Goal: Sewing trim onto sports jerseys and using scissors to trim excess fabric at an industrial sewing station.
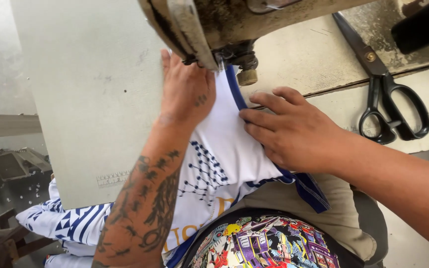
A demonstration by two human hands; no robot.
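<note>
A white garment (224,149) with blue trim and a blue dot pattern lies under the head of a sewing machine (214,25). My left hand (187,89) lies flat on the fabric just left of the needle area, fingers reaching under the machine head. My right hand (294,131) presses down on the blue edge strip (237,94) of the garment, fingers together and pointing left. The needle itself is hidden behind the machine's foot and a small brass-coloured knob (247,77).
Black-handled scissors (388,99) lie shut on the table at the right. The pale sewing table (90,99) spreads to the left, with a printed ruler mark near its front edge. More blue-and-white fabric (70,221) hangs off the front. A pedal (8,166) sits on the floor at left.
</note>
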